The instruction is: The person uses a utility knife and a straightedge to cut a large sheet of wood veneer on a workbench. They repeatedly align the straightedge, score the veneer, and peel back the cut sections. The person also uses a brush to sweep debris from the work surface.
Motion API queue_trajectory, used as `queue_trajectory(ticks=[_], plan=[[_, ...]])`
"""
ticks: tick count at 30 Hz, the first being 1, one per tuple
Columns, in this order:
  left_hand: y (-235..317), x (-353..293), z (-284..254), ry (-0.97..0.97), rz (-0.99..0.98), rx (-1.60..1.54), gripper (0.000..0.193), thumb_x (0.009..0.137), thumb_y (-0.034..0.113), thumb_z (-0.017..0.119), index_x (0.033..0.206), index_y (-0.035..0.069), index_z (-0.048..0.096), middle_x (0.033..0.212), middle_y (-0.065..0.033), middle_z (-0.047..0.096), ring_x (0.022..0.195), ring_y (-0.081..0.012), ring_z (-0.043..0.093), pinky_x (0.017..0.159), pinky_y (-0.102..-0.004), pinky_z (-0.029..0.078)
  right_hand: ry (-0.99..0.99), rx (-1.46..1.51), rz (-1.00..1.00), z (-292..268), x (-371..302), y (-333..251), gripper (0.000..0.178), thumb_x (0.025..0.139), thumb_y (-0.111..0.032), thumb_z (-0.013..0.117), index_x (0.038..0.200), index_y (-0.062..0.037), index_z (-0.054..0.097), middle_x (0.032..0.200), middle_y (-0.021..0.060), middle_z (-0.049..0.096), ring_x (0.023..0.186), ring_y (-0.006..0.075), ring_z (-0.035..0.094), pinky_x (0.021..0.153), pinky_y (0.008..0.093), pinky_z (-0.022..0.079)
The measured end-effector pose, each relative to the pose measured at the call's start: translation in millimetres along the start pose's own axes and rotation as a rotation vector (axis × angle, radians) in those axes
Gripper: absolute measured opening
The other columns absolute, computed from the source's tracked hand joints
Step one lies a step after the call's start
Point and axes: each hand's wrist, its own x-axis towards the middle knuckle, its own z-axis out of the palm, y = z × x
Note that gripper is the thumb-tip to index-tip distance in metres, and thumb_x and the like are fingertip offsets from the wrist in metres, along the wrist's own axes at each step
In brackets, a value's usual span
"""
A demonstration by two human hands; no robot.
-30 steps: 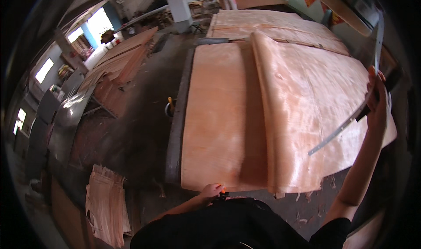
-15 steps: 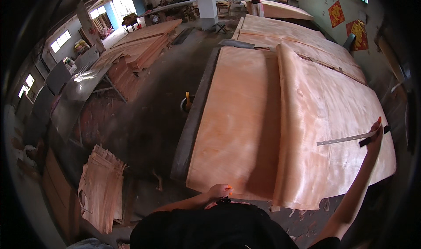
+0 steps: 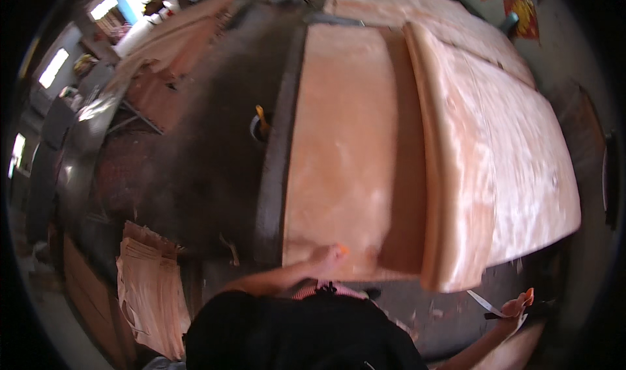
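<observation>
My left hand (image 3: 329, 259) is over the near edge of a flat reddish-brown wood veneer sheet (image 3: 342, 148). Its fingers look curled, with a spot of orange at their tips; whether they hold anything is hidden by blur. Low at the right, past the near edge of the stack, my right hand (image 3: 515, 306) grips a long flat pale strip (image 3: 481, 301) with a dark crosspiece, and orange shows at a fingertip. Between the hands, a veneer sheet is folded back in a thick rounded roll (image 3: 443, 161), its paler side spreading to the right.
A dark board edge (image 3: 274, 168) runs along the stack's left side. On the floor beyond stands a round container with a yellow handle (image 3: 261, 119). Bundled veneer pieces (image 3: 151, 292) lie at near left. More veneer stacks (image 3: 424, 11) lie farther back.
My right hand has swung from above the pale sheet at the right down past its near edge, carrying the strip. My left hand has moved slightly over the sheet. The view has tilted downward.
</observation>
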Motion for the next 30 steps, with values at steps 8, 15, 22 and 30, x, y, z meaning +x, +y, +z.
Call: queue_trajectory(ticks=[8,15,22,30], plan=[[-72.7,-28.1,-61.8,-0.033,0.414,0.603,0.057,0.075,0.029,0.057,0.123,0.002,0.041,0.132,-0.0151,0.032,0.122,-0.0272,0.031,0.102,-0.0412,0.022,-0.183,0.523,-0.118,22.4,-152.1,47.0,0.015,0.086,-0.021,0.052,0.079,-0.0088,0.048,0.051,0.0009,0.047,0.039,0.0067,0.038,0.036,0.0196,0.030],[-102.9,-80.9,-77.8,-0.250,0.461,0.753,0.059,0.077,0.036,0.054,0.125,0.004,0.040,0.134,-0.0151,0.029,0.127,-0.0272,0.023,0.104,-0.0460,0.013,0.038,0.406,0.287,110.9,-237.0,135.1,0.015,0.082,-0.019,0.045,0.071,-0.0101,0.039,0.052,-0.0061,0.029,0.041,0.0062,0.025,0.040,0.0207,0.021],[-134.8,-103.9,-94.6,-0.330,0.544,0.824,0.063,0.078,0.039,0.053,0.127,0.004,0.038,0.135,-0.0116,0.030,0.129,-0.0234,0.020,0.104,-0.0481,0.012,0.185,0.353,0.623,205.3,-332.4,170.2,0.010,0.076,-0.009,0.056,0.077,-0.0024,0.049,0.056,-0.0014,0.044,0.045,0.0084,0.040,0.043,0.0224,0.032],[-138.7,-106.7,-107.9,-0.394,0.605,0.806,0.061,0.077,0.037,0.055,0.124,0.002,0.040,0.134,-0.0126,0.032,0.129,-0.0231,0.020,0.103,-0.0500,0.013,-0.140,-0.077,0.893,319.2,-335.1,241.9,0.021,0.079,-0.026,0.060,0.083,-0.0051,0.064,0.058,-0.0077,0.048,0.046,0.0023,0.034,0.042,0.0187,0.024]])
